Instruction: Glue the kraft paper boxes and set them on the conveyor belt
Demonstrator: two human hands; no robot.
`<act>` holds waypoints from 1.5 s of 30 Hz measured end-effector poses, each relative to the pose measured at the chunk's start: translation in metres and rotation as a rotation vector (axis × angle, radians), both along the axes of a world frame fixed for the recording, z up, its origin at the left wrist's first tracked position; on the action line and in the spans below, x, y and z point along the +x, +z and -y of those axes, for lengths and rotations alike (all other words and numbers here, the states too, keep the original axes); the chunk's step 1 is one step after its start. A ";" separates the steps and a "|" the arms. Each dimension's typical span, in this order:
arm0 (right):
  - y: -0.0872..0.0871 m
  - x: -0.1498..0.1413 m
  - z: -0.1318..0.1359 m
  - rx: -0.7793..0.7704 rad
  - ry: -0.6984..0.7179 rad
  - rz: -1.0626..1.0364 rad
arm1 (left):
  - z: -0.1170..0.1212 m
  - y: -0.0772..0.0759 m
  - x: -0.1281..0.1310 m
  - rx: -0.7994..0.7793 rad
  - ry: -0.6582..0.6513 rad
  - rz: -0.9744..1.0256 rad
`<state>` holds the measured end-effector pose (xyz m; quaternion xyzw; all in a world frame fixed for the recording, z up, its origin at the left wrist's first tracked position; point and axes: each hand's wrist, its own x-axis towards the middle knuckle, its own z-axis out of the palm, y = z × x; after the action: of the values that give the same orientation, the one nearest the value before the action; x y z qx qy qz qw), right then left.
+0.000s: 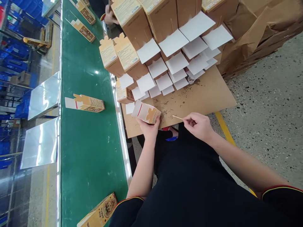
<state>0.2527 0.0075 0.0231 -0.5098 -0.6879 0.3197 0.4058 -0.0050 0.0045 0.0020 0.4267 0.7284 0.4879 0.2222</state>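
Observation:
My left hand (149, 128) is wrapped round a small printed carton (153, 115), whose white top flap with a red stripe stands open toward the left. In my right hand (198, 125), thumb and fingers pinch a thin cotton swab (177, 117), its tip pointing left toward the carton. The two hands are apart, both over the near edge of a brown cardboard sheet (205, 91). Dark wet-looking spots mark the sheet, and a small clear dish (190, 79) sits by the stacked cartons.
Stacked cartons (134, 31) with white flaps hanging out fill the far side. At left runs a green conveyor belt (87, 164) with a metal edge, bearing an open carton (90, 103) and several others. A co-worker's hand (110, 15) shows at the top. Brown paper (267, 28) lies at right.

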 end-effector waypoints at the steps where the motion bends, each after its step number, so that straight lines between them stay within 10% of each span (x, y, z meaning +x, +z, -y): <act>1: 0.001 -0.002 -0.001 0.008 0.010 -0.002 | -0.001 0.000 0.000 -0.004 0.000 -0.009; 7: 0.002 -0.001 -0.007 0.110 -0.029 -0.026 | -0.001 0.008 -0.021 -0.044 0.023 -0.020; 23: 0.000 0.009 -0.039 0.125 -0.039 -0.076 | 0.080 0.014 -0.206 0.095 0.599 0.006; 27: 0.006 0.016 -0.051 0.104 -0.065 -0.027 | 0.090 0.015 -0.213 0.021 0.660 0.020; 32: 0.004 0.053 -0.054 0.159 -0.221 0.038 | 0.100 0.028 -0.183 0.282 0.782 -0.439; 37: 0.014 0.080 -0.076 0.143 -0.300 0.206 | -0.001 0.051 -0.170 0.460 0.389 -0.202; 41: 0.043 0.084 -0.117 0.062 -0.178 0.492 | -0.119 0.067 -0.169 0.058 0.157 0.133; 45: 0.067 0.073 -0.153 0.055 0.003 0.810 | -0.167 0.068 -0.151 -0.232 0.057 0.237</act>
<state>0.3260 0.1601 0.0905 -0.5822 -0.8014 0.0750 0.1149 -0.1559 0.1712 0.0703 0.3169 0.7603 0.4537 0.3402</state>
